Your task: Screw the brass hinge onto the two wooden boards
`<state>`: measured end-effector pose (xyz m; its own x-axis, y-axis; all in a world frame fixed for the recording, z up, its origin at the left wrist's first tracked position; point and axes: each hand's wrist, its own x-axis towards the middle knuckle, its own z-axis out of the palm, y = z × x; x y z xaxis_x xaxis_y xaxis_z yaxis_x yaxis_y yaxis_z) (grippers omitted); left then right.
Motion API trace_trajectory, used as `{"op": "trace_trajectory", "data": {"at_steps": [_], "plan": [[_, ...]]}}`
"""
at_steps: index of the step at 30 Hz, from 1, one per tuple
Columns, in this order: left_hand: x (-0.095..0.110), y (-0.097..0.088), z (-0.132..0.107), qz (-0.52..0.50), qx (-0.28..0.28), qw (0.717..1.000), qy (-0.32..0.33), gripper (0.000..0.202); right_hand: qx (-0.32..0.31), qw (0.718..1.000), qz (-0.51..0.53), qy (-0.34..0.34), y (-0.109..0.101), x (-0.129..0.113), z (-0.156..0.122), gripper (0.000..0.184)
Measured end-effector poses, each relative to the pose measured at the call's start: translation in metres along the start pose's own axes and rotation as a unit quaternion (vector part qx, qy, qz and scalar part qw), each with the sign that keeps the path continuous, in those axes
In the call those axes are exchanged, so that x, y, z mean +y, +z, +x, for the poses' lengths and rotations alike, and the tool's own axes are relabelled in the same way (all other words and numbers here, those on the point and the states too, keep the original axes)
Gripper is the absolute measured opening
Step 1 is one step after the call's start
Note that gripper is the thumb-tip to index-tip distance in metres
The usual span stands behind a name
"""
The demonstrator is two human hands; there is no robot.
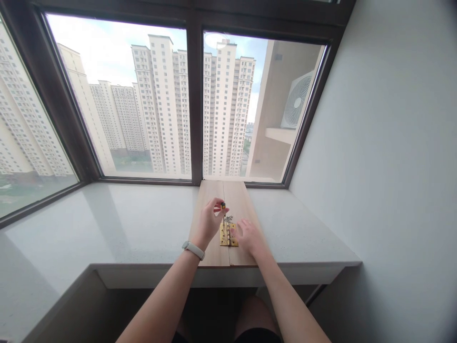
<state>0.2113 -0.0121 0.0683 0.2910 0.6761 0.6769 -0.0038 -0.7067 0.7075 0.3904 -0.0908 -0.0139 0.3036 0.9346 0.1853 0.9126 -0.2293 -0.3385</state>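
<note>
A brass hinge (224,240) lies unfolded across the seam between two pale wooden boards (235,193). My left hand (209,221), with a pale band on its wrist, pinches the short yellow-and-black handle of a screwdriver (223,206). The screwdriver stands upright, its shaft pointing down at the hinge's upper left part; whether the tip sits in a screw is too small to tell. My right hand (248,236) rests with fingers spread on the right board and the hinge's right leaf. Just beyond the hinge, several small dark screws (229,219) lie in a loose pile.
The boards lie on a white windowsill counter (150,224) and reach back to the dark window frame (195,119). A white wall (385,143) rises on the right. The counter's front edge (307,263) runs above my legs.
</note>
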Motion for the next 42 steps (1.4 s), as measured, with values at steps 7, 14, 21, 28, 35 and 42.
{"op": "trace_trajectory", "data": {"at_steps": [7,14,21,28,35,42], "plan": [[-0.009,-0.003,-0.010,-0.012,-0.011,1.000,-0.010,0.022,0.038,0.999,0.029,-0.004,-0.007,-0.009,0.028,0.029],[-0.005,-0.009,-0.013,-0.018,0.003,1.000,-0.013,0.023,0.027,0.999,0.037,0.012,-0.001,-0.019,0.048,0.018],[0.004,-0.016,-0.012,-0.025,0.012,1.000,-0.006,0.022,0.037,0.998,0.055,0.004,-0.005,-0.012,0.046,0.020],[0.003,-0.014,-0.017,-0.032,0.009,0.999,-0.014,0.021,0.075,0.985,0.153,-0.003,-0.017,0.003,0.031,0.023],[0.005,-0.011,-0.018,-0.033,0.003,0.999,-0.014,0.021,0.025,0.986,0.160,-0.037,-0.021,0.003,0.022,0.024],[0.003,-0.011,-0.018,-0.028,0.002,1.000,-0.012,0.022,0.007,0.992,0.103,-0.073,-0.025,-0.005,0.022,0.025]]}}
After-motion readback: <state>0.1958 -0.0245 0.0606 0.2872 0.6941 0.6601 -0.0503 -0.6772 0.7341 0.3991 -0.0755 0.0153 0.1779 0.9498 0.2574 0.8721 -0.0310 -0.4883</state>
